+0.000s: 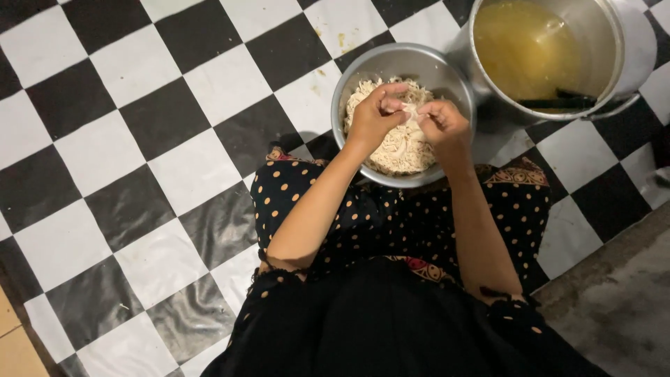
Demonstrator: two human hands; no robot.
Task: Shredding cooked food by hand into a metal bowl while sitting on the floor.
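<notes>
A round metal bowl [356, 73] sits on the checkered floor in front of my knees, filled with pale shredded meat [398, 150]. Both my hands hover over it. My left hand [373, 115] and my right hand [440, 120] pinch the same small pale piece of meat [410, 112] between their fingertips, just above the heap. My forearms reach forward from my dark dotted clothing.
A large metal pot [628, 42] of yellow broth [523, 49] stands at the top right, touching the bowl's right side, with a dark utensil [558, 101] lying in it. Black-and-white checkered sheet [139, 139] covers the floor; bare grey concrete [621, 307] shows at the bottom right.
</notes>
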